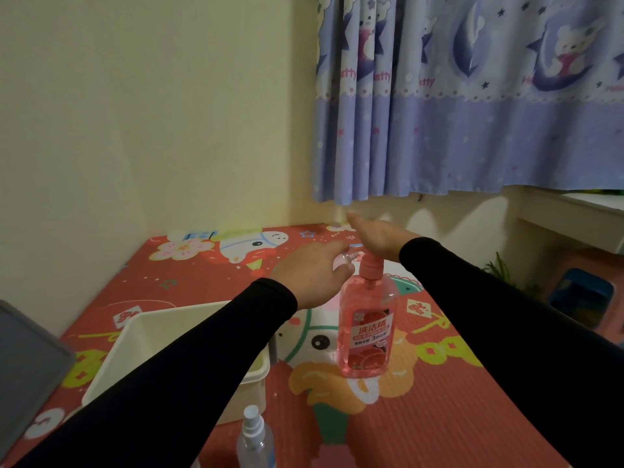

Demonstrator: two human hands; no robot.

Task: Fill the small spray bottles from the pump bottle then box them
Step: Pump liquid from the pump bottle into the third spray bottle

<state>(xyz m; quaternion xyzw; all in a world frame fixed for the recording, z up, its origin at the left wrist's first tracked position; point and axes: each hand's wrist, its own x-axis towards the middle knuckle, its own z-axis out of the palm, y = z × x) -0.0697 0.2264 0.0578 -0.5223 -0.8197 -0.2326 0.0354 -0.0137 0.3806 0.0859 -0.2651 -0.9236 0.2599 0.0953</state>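
Observation:
A pink pump bottle [368, 327] of dish soap stands upright on the red patterned mat. My right hand [376, 236] lies flat with straight fingers on top of its pump head, palm down. My left hand [312, 273] grips a small clear spray bottle [344, 260] held up against the pump's nozzle; most of that bottle is hidden by my fingers. Another small clear spray bottle [255, 440] with a white sprayer stands near the bottom edge. A cream plastic box [141, 336] sits open at the left under my left forearm.
A grey lid or panel [30, 369] lies at the far left edge. A blue cartoon curtain [472, 96] hangs behind, above a white ledge [574, 214] at the right. The cream wall borders the mat on the left and at the back.

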